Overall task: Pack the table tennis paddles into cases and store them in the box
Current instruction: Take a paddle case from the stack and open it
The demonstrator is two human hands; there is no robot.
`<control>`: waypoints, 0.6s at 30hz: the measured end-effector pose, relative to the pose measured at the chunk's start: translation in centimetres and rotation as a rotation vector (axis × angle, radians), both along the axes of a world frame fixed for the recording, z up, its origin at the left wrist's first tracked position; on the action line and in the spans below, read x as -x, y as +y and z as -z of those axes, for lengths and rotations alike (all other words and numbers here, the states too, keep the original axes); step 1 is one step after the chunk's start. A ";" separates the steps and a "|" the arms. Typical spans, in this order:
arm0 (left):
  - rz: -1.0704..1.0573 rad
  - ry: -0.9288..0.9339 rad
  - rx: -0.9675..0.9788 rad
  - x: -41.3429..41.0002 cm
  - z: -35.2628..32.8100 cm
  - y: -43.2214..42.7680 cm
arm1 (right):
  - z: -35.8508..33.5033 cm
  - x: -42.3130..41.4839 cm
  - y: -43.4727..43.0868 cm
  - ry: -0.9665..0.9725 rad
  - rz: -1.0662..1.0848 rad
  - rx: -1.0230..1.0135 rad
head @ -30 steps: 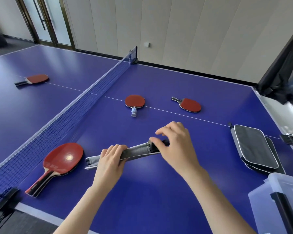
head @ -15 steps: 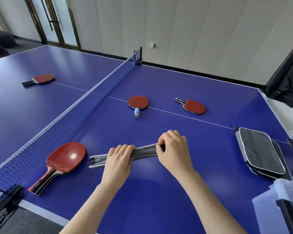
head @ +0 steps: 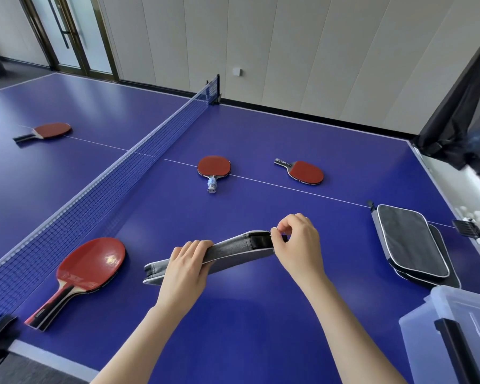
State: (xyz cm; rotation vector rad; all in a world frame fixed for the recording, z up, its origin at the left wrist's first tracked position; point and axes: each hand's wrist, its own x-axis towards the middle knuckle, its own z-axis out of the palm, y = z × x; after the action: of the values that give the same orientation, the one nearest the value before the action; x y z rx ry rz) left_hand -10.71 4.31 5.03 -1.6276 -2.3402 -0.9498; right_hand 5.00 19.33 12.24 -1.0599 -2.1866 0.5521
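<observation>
Blue table [head: 233,322]: L hand [head: 185,268] grips grey case [head: 233,246] mid; R hand [head: 298,245] pinches its end.

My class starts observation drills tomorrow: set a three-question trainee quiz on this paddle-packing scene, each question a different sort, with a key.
1. True or false: the left hand grips the grey case while the right hand pinches its black end.
2. How many uncased paddles lie on the table?
3. The spare cases lie: A) beyond the net, B) beside the clear box, C) inside it.
Key: 1 true; 2 four; 3 B.
</observation>
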 end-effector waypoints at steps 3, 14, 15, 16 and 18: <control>-0.016 -0.070 -0.023 -0.3 -0.2 0.1 | 0.2 -0.8 0.7 0.022 0.039 0.026; -0.152 -0.540 -0.134 -1.2 -2.8 0.5 | 0.8 -3.5 4.0 0.068 0.158 0.157; -0.164 -0.582 -0.142 -1.2 -3.0 0.6 | 0.8 -3.8 4.2 0.077 0.170 0.164; -0.171 -0.612 -0.139 -1.2 -3.2 0.7 | 0.8 -4.0 4.4 0.085 0.177 0.166; -0.171 -0.670 -0.141 -1.4 -3.5 0.8 | 0.8 -4.2 4.6 0.095 0.187 0.155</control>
State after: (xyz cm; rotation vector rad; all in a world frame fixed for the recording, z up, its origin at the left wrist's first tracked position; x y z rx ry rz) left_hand -9.34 5.13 8.52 -1.1430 -2.6544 -1.7839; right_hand 9.19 23.95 11.42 -1.2780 -1.9624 0.6793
